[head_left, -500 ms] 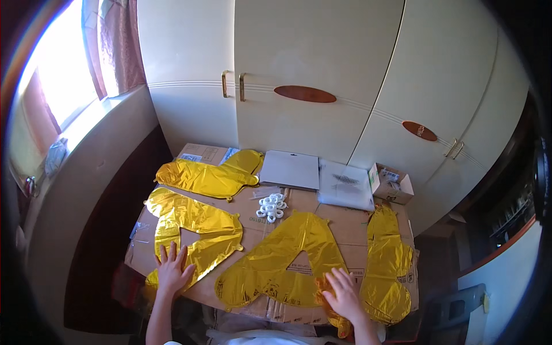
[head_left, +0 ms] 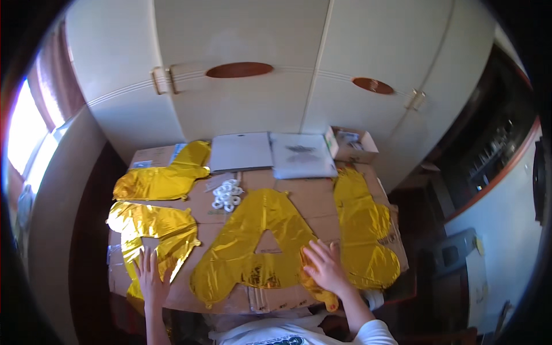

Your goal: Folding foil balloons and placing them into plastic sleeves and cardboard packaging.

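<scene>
A flat gold foil balloon shaped like the letter A [head_left: 227, 256] lies in front of me on the cardboard-covered table. My right hand [head_left: 328, 267] rests over its right leg, fingers stretched out, hiding part of the foil. To the left, my left hand [head_left: 152, 279] is over the lower part of another gold letter balloon [head_left: 172, 230], fingers extended. Neither hand grips anything. Farther back on the left is an L-like gold balloon [head_left: 158, 183]. A wrinkled gold balloon with a bulging edge [head_left: 365, 236] lies at the right.
A pile of small white tape rolls [head_left: 227, 195] sits beyond the A balloon. Behind are a grey-white flat board [head_left: 240, 151], a clear plastic packet [head_left: 303, 155] and an open carton [head_left: 352, 145]. Tall cream cupboards [head_left: 241, 109] stand behind the table; a grey plastic stool [head_left: 454, 253] is at right.
The view has swung to the right, so the table and balloons appear farther left. Both hands stay over the same balloons, flat and holding nothing.
</scene>
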{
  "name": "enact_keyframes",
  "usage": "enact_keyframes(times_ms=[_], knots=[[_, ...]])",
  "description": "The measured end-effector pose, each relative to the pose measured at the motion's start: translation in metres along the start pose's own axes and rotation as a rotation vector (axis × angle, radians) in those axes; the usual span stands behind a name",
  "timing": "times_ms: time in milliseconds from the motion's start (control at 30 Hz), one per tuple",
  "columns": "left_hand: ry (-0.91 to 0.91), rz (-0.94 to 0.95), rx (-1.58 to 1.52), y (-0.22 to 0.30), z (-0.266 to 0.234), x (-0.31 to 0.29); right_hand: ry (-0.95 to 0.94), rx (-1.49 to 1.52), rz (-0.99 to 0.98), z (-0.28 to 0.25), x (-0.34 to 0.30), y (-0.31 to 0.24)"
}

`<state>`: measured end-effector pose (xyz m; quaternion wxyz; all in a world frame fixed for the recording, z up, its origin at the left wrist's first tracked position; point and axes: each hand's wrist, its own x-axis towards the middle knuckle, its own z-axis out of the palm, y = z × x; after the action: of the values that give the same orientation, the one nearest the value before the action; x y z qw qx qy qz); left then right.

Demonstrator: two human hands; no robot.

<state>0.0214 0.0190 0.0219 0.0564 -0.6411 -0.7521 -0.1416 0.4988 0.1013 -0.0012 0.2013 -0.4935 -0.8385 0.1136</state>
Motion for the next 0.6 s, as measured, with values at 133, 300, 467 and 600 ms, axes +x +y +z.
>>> enact_keyframes(times_ms=[133,300,467,600], knots=[[-0.232,0.294,-0.239,0.072,-0.006,0.012,0.104,-0.020,0.233,-0.053,-0.033,0.051],[-0.319,0.482,-0.283,0.123,0.031,0.019,0.023,-0.137,0.270,-0.067,-0.075,0.080],[-0.373,0.576,-0.203,0.134,0.046,0.019,0.098,-0.052,0.297,-0.038,-0.094,0.097],[-0.341,0.523,-0.265,0.135,0.042,0.017,0.260,0.042,0.289,-0.033,-0.090,0.106]])
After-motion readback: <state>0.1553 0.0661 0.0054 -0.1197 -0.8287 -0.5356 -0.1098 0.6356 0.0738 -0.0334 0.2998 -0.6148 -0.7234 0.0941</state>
